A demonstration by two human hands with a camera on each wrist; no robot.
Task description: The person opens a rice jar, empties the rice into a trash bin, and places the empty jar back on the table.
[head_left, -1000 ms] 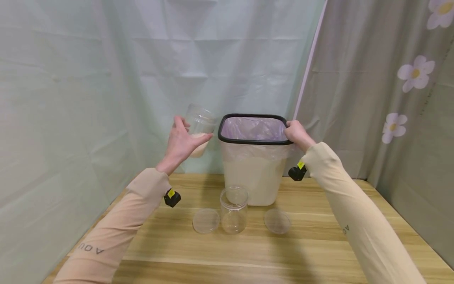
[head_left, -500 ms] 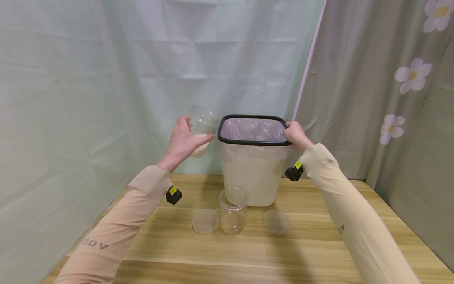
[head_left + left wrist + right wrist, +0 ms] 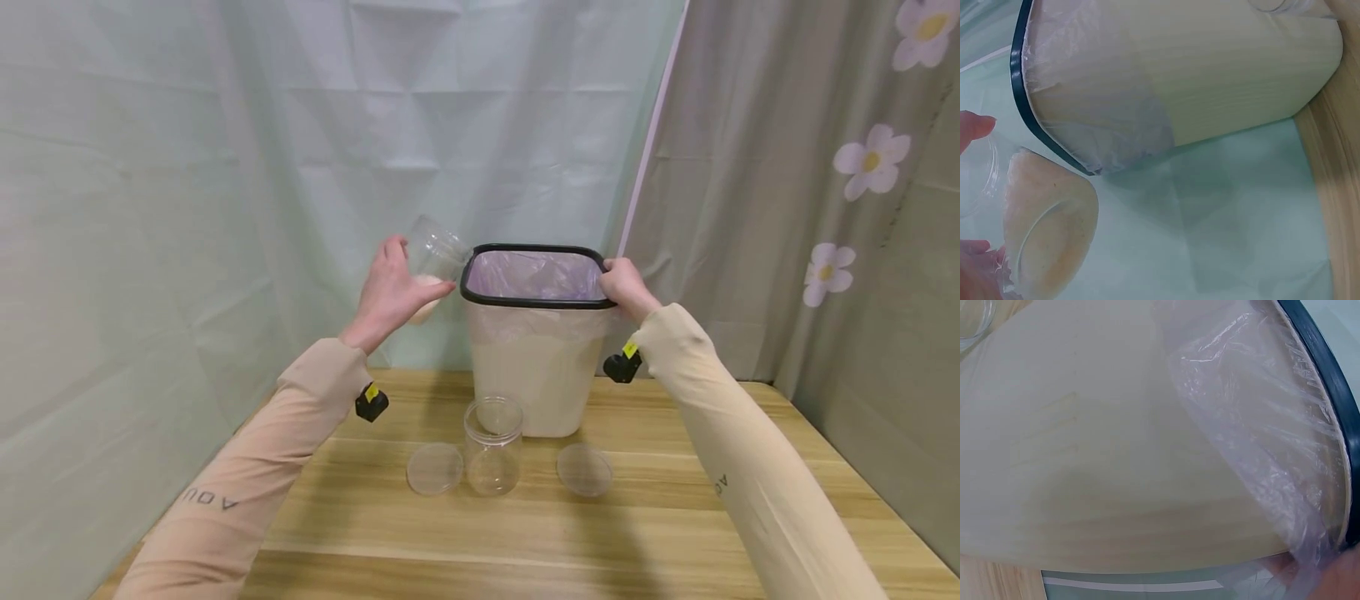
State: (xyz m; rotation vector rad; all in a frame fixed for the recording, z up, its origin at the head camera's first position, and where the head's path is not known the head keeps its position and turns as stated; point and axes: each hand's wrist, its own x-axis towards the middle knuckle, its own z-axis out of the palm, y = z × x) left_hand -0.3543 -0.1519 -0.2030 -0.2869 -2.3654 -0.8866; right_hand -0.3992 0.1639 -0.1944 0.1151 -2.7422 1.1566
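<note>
My left hand (image 3: 392,287) grips a clear jar (image 3: 437,248) above the table, left of the cream trash bin (image 3: 534,375). The jar leans to the right, its mouth right at the bin's black rim (image 3: 542,303). Pale cream contents (image 3: 1054,234) gather in its lower part, seen close in the left wrist view. My right hand (image 3: 628,287) holds the rim at the bin's right side. A thin, translucent lilac bag (image 3: 536,273) lines the bin and folds over outside; its folded part fills much of the right wrist view.
On the wooden table (image 3: 420,542), in front of the bin, stands a second clear jar (image 3: 492,454) without a lid. One clear lid (image 3: 435,468) lies to its left, another lid (image 3: 584,469) to its right. Curtains (image 3: 480,125) hang behind and at the sides.
My left hand has moved slightly up and right, and the jar tilts further toward the bin, its mouth now at the rim. My right hand stays on the rim.
</note>
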